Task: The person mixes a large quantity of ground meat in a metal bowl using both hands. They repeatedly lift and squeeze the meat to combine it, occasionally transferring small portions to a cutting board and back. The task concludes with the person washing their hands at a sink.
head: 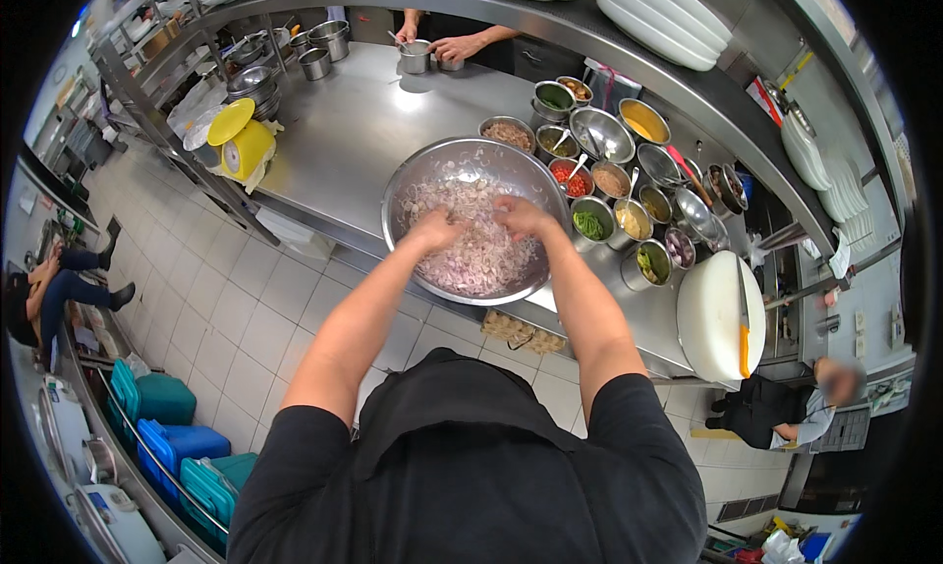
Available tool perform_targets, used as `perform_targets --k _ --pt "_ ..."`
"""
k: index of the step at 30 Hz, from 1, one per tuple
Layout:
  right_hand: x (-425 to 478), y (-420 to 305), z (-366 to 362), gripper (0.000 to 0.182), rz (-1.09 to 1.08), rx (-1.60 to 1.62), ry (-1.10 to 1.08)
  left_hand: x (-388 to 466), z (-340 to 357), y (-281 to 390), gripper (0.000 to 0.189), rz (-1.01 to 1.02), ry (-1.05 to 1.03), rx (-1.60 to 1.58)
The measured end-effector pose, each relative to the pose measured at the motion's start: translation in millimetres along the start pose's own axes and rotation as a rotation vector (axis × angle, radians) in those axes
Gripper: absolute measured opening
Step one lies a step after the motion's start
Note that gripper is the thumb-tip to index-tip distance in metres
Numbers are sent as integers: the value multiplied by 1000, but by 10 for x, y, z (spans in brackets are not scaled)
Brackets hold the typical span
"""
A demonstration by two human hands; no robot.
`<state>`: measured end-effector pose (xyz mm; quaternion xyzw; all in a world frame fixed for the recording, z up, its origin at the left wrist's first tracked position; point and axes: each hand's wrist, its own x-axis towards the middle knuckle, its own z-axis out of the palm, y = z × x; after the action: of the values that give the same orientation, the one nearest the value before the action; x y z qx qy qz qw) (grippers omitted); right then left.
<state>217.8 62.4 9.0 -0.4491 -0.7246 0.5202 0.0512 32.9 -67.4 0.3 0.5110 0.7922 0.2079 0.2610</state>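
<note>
A large stainless steel mixing bowl (pixel 394 225) stands at the near edge of the steel counter. Thinly sliced shallots (pixel 479 265) fill much of it, and some slices cling to its far wall. Both hands reach down into the bowl. My left hand (pixel 440 230) lies in the slices left of the middle, its fingertips partly buried. Opposite it, my right hand (pixel 523 218) touches the slices with bent fingers, partly spread. How much either hand holds is hidden by the slices.
Several steel containers of chopped ingredients, including red chillies (pixel 571 179), crowd the right side. Beyond them lie a round white chopping board (pixel 711 321) and an orange-handled knife (pixel 744 343). A yellow scale (pixel 247 150) stands left. Across the counter, another person's hands (pixel 457 48) touch small steel pots (pixel 415 57).
</note>
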Motion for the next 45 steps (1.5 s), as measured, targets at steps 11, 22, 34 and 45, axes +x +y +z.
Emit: perform_targets --k 11,22,34,45 --pt "-249 -805 -20 21 -498 -521 381 242 -495 603 25 270 249 -71" --pt "-230 -662 -270 29 -335 -236 203 353 -540 699 30 336 146 11" --pt "-122 -451 -298 28 -116 -657 232 232 -371 618 22 527 85 259" --pt "101 248 -54 21 -42 -1002 193 -170 24 341 28 622 88 424"
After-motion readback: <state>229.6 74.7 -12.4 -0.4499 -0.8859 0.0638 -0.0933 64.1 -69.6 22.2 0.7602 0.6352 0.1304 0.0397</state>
